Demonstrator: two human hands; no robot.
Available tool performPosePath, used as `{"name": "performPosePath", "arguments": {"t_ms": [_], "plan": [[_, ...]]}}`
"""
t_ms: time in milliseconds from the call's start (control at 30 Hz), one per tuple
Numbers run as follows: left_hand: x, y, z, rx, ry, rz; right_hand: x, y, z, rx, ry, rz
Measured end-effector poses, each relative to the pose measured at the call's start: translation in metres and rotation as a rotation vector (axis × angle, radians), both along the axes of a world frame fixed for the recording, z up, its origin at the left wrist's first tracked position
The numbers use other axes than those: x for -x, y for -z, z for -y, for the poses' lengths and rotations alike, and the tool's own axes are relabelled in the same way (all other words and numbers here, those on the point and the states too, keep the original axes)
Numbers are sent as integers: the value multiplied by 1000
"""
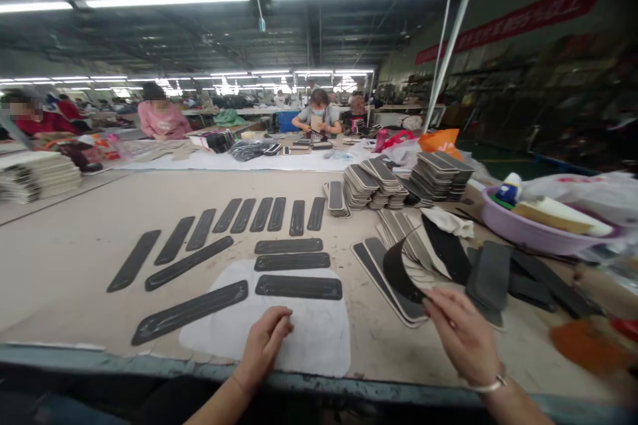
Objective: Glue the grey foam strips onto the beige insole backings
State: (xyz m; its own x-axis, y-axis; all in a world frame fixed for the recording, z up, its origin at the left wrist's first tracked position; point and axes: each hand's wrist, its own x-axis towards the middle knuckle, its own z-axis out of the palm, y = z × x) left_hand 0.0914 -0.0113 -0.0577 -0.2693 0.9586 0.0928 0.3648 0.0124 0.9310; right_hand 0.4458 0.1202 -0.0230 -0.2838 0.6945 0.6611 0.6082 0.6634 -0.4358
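Between the thumb and fingers of my right hand (pixel 461 332), one end of a thin, dark, flexible strip (pixel 395 272) is pinched. The strip curves up and away over flat grey pale-edged pieces (pixel 371 269) on the table. My left hand (pixel 269 339) rests over a white sheet (pixel 309 335), its fingers curled in and nothing visible in them. Just beyond it lies a dark rounded strip (pixel 299 287) with a shiny, wet-looking rim. Another dark strip (pixel 192 311) lies at an angle to the left. Several similar strips are spread in an arc farther back.
Stacks of grey pieces (pixel 361 186) stand at the back right. A purple basin (pixel 548 232) holding a bottle and a yellowish block is at the right. Dark pieces (pixel 491 275) lie beside my right hand. Pale sheets (pixel 40 176) are stacked far left. Co-workers sit beyond the table (pixel 60 259).
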Motion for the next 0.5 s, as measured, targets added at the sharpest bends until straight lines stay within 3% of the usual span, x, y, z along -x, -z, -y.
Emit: {"name": "performPosePath", "arguments": {"t_ms": [133,233,300,500], "plan": [[3,0,-5,46,-213,520,23,13,39,-77,-375,282],[6,3,-8,35,-263,661,30,31,49,-64,-511,482],[7,7,-9,22,-245,562,29,39,48,-27,-516,565],[1,14,-3,25,-187,-132,17,59,27,5,-348,578]]}}
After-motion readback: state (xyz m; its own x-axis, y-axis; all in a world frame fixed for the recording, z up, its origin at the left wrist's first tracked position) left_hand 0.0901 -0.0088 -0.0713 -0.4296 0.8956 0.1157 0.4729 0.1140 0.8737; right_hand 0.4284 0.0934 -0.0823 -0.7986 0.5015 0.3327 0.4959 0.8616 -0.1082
